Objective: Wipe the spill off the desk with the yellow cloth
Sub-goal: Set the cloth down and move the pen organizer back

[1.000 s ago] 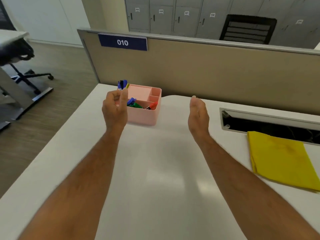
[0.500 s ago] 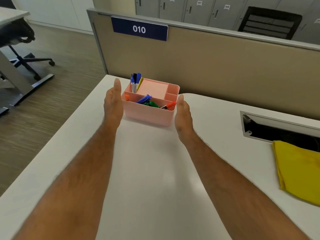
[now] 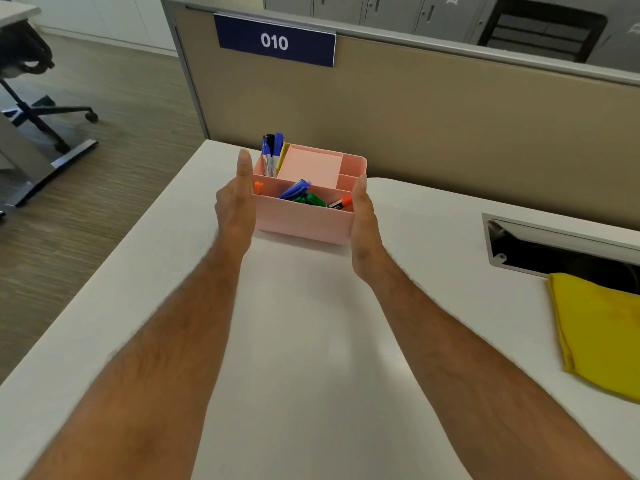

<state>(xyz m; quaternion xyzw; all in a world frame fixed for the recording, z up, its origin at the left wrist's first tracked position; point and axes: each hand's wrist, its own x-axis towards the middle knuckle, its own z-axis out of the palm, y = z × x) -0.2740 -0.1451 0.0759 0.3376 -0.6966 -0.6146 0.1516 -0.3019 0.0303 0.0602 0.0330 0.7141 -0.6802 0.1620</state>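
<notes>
The folded yellow cloth lies flat on the white desk at the right edge of view, apart from both hands. No spill shows on the desk surface. A pink desk organiser with pens and markers stands near the desk's far left corner. My left hand is pressed flat against its left wall. Against the right wall lies my right hand, so the organiser is clamped between my two palms. Its base looks to rest on the desk.
A beige partition with a blue "010" sign rises right behind the organiser. A dark cable slot is cut into the desk just beyond the cloth. The desk's left edge drops to the floor, where an office chair stands.
Both hands reached forward and closed in from apart onto the two sides of the pink organiser. My view shifted left, so the cloth slid toward the right edge.
</notes>
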